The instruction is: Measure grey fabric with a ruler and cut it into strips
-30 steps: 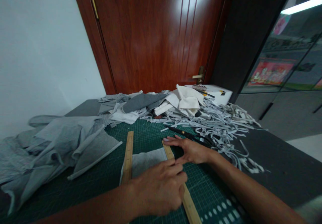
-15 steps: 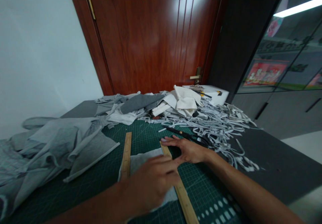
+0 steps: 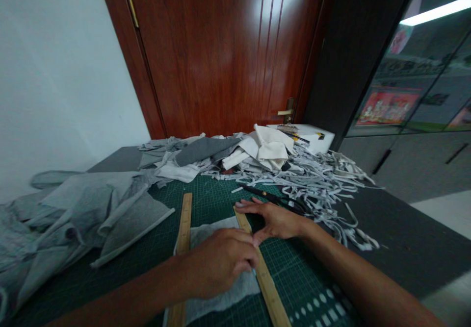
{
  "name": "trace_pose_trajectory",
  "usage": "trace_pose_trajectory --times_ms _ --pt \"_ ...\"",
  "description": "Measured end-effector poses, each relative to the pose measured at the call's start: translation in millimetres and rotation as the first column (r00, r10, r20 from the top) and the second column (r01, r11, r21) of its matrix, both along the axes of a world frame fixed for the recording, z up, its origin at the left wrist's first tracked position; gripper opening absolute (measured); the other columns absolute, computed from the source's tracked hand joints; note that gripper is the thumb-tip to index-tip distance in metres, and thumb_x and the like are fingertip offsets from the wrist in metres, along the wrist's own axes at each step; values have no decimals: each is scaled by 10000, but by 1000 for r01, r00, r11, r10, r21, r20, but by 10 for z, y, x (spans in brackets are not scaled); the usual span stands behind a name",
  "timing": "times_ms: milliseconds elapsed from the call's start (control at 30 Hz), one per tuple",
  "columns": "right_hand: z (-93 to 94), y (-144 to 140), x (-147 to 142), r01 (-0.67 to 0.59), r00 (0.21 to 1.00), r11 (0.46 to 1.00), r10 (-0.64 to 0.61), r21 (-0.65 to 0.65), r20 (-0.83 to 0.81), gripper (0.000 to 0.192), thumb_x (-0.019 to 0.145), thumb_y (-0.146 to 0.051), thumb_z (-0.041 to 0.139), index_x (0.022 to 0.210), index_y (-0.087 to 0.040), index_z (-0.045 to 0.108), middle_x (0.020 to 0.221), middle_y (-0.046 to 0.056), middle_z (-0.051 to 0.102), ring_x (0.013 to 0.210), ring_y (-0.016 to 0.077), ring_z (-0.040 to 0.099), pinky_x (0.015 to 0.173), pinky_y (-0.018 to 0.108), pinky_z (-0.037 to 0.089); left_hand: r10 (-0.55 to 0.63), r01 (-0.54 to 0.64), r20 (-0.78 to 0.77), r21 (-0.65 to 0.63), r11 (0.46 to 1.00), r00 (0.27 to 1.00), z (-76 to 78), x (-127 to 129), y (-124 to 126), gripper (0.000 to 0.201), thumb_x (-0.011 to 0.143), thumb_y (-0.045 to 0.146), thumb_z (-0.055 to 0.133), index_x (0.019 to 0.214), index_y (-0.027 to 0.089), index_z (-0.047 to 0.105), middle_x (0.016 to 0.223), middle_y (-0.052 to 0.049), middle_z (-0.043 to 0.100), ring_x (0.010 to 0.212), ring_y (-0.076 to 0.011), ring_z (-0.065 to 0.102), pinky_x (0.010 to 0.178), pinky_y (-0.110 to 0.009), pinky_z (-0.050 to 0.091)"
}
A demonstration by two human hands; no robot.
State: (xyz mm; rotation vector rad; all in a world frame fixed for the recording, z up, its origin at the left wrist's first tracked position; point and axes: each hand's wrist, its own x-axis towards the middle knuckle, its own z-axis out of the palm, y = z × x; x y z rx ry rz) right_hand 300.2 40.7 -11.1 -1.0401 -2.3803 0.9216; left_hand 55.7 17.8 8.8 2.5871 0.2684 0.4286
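Note:
My left hand is closed around a thin light-blue pen-like stick. Only a small part of it shows, at the edge of a wooden ruler. Fingers spread, my right hand presses the far part of that ruler down. Under the ruler and my left hand lies a piece of light grey cloth, partly hidden. A second wooden ruler rests along the cloth's left side, with my left forearm crossing over it.
A green cutting mat covers the front of the dark table. Black scissors lie beyond my right hand, beside a heap of grey fabric strips. Crumpled grey cloth spreads at left; a white box stands behind.
My left hand, blurred before, has come into focus lower along the ruler's left edge, and a light-blue tip now shows. The right hand and both rulers stay in place.

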Motion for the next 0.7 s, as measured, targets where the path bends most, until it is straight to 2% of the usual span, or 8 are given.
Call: trace_pose_trajectory --times_ms 100,200,267,333,433,567,633,700 --pt "7 -11 -13 10 1000 1000 -10 -16 0 1053 724 -688 894 1592 -234 508 1698 151 406 1628 337 259 1333 585 45 181 -180 1 -103 978 984 58 -18 214 181 878 29 662 837 194 723 821 7 731 795 -168 675 764 -276 460" --pt "2 -15 -20 23 1000 999 -23 -24 0 1047 706 -698 899 1578 -252 532 1703 134 404 1631 340 249 1335 578 55 385 -382 -22 -198 903 923 75 -77 387 118 867 78 665 843 189 701 776 21 703 727 -168 650 691 -281 437" --pt "-9 -11 -20 23 1000 999 -23 -24 -1 1054 703 -703 897 1588 -277 516 1705 122 402 1629 344 255 1333 586 53 445 -439 -25 -224 870 895 34 -125 395 93 888 117 634 888 193 688 815 12 709 752 -183 659 701 -299 452" --pt "-24 -4 -17 19 1000 1000 -19 -22 -1 1070 705 -704 896 1601 -278 495 1704 121 407 1626 347 264 1333 589 52 454 -446 -14 -215 869 891 -44 -172 311 99 901 132 599 918 203 666 889 -4 723 828 -202 676 761 -327 481" --pt "-44 6 -13 20 1000 1000 -20 -21 -2 1078 704 -704 896 1603 -268 492 1702 125 416 1625 355 261 1333 591 54 408 -399 22 -171 901 913 -186 -233 105 121 932 131 541 967 219 616 1101 -45 739 1027 -230 683 917 -379 501" --pt "-50 3 -12 26 1000 999 -26 -24 -7 1077 692 -696 910 1599 -291 494 1701 118 415 1624 362 263 1329 610 66 275 -272 21 -97 958 961 -317 -297 -63 162 1001 120 448 1021 227 569 1470 -101 633 1433 -253 514 1208 -440 368" --pt "-39 -7 -15 31 999 999 -31 -25 -10 1073 690 -687 916 1596 -288 500 1698 115 418 1622 359 270 1330 608 68 248 -249 -20 -71 966 969 -346 -317 -73 176 1011 111 427 1038 220 562 1534 -123 586 1492 -249 459 1249 -442 327" --pt "-25 -19 -17 37 999 999 -38 -25 -12 1070 686 -679 923 1590 -283 510 1693 112 424 1620 358 276 1333 601 62 247 -250 -53 -54 967 967 -361 -332 -61 190 1009 96 416 1043 212 562 1519 -141 592 1479 -245 475 1244 -437 342"
